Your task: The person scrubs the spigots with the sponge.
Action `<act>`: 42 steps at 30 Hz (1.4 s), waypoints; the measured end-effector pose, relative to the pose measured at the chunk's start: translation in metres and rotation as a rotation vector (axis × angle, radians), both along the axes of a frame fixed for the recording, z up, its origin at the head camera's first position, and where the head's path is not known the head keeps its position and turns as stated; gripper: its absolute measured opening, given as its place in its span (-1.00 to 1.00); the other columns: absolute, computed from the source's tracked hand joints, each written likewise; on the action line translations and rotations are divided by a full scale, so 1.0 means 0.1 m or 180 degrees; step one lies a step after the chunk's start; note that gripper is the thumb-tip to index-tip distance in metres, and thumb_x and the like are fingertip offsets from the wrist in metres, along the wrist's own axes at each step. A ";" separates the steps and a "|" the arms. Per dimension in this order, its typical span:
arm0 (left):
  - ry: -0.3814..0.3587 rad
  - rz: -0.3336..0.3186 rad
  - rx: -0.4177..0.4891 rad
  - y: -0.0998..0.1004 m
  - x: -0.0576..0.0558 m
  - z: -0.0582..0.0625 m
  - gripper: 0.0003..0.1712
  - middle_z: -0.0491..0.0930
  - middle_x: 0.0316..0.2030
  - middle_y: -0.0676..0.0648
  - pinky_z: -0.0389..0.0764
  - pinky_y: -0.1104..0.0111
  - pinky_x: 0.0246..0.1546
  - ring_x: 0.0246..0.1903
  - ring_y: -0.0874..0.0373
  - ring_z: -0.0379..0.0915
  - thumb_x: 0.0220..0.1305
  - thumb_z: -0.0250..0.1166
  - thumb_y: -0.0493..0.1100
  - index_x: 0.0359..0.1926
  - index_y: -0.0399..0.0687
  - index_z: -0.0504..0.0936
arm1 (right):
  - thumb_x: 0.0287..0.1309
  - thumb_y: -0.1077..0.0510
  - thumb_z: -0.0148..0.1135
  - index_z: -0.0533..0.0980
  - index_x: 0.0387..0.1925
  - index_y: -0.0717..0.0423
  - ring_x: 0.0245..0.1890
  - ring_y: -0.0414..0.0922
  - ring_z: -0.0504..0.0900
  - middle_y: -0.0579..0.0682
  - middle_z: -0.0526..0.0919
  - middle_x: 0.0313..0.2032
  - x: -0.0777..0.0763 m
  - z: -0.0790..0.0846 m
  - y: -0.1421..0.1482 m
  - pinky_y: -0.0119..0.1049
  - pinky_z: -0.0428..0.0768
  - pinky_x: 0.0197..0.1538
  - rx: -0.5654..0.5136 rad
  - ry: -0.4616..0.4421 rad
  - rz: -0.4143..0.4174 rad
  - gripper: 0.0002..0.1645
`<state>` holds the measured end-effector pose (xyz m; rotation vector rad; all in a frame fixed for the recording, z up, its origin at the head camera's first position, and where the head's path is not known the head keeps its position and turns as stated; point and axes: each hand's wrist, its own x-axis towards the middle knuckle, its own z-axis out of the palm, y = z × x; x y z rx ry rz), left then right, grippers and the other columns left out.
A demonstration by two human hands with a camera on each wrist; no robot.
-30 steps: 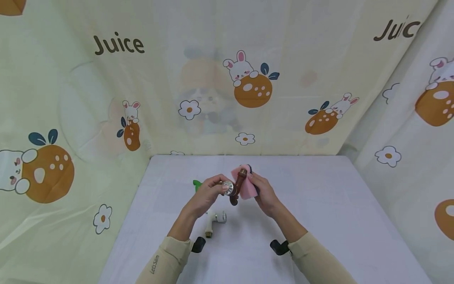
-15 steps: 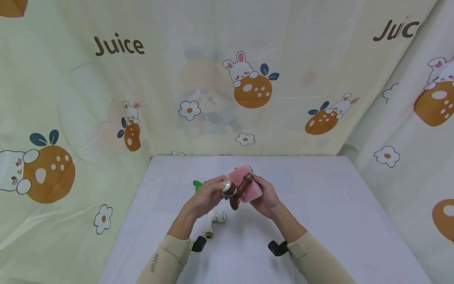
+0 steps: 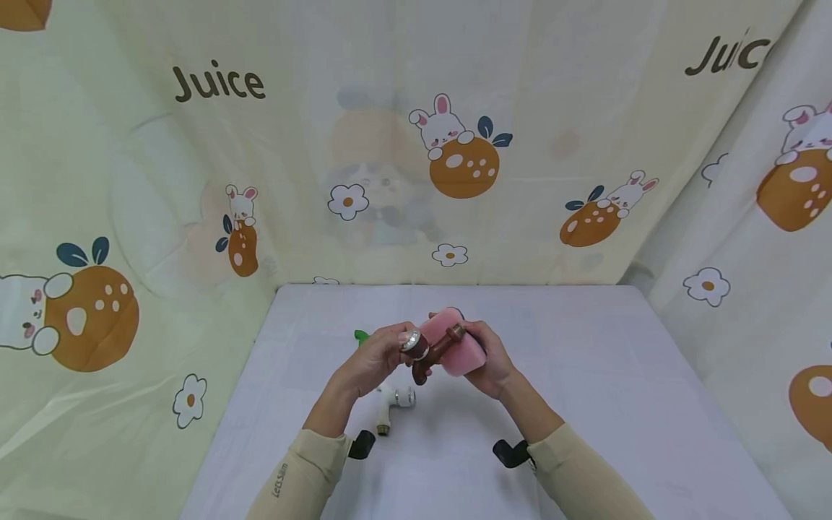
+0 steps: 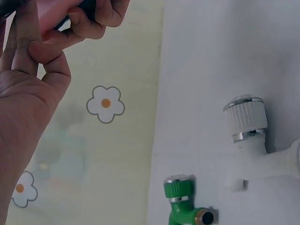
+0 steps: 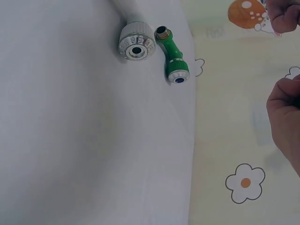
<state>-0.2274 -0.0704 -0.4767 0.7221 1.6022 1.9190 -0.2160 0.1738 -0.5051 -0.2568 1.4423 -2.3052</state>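
My left hand (image 3: pixel 377 357) grips a brown faucet (image 3: pixel 438 350) by its silver-capped knob, holding it above the table. The faucet lies slanted across the face of a pink sponge (image 3: pixel 464 355), its threaded brass end up at the right. That sponge, dark on its back, is held by my right hand (image 3: pixel 494 361) from the right side. In the left wrist view the fingers of both hands come close together at the top left, with part of the sponge (image 4: pixel 52 16) between them. The right wrist view catches only part of my right hand (image 5: pixel 287 124); what it holds is out of frame there.
A white faucet (image 3: pixel 386 412) lies on the white table (image 3: pixel 585 404) below my left hand. Beyond it is a green faucet (image 4: pixel 180 197), mostly hidden by the left hand in the head view. A printed curtain (image 3: pixel 520 238) rises behind the table's far edge.
The sponge has turned so its pink face shows more and has shifted slightly down and right. The brown faucet has tilted from nearly upright to a slant. Both hands keep their hold.
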 end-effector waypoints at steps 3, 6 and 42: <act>0.0047 0.0056 -0.0064 -0.03 0.00 0.00 -0.80 0.80 -0.23 -0.01 0.45 0.23 -0.02 -0.20 0.08 0.69 0.43 0.06 -0.07 -0.22 -0.01 0.57 | 0.51 -0.06 -0.18 0.31 0.51 0.11 0.12 -0.20 0.49 -0.18 0.57 0.29 -0.03 0.00 0.01 -0.31 0.47 0.05 0.0268 0.0134 -0.0351 -0.33; 0.0155 0.0221 -0.0231 -0.05 -0.01 -0.01 -0.85 0.79 -0.27 0.06 0.40 0.24 -0.06 -0.18 0.14 0.65 0.42 0.11 -0.11 -0.23 0.03 0.60 | 0.49 0.04 0.00 0.40 0.48 0.07 0.04 -0.18 0.49 -0.17 0.59 0.19 -0.07 0.03 0.01 -0.38 0.49 -0.01 0.0650 0.0375 -0.1033 -0.39; 0.2719 0.1536 -0.2455 0.18 0.10 -0.03 -0.50 0.72 -0.28 0.21 0.20 0.02 0.20 -0.20 0.24 0.59 0.01 0.60 0.08 -0.06 0.18 0.58 | 0.23 -0.12 0.48 0.62 0.29 -0.11 0.19 0.08 0.30 0.14 0.45 0.20 -0.10 0.06 -0.09 -0.02 0.50 0.06 0.2880 0.1578 -0.1849 -0.38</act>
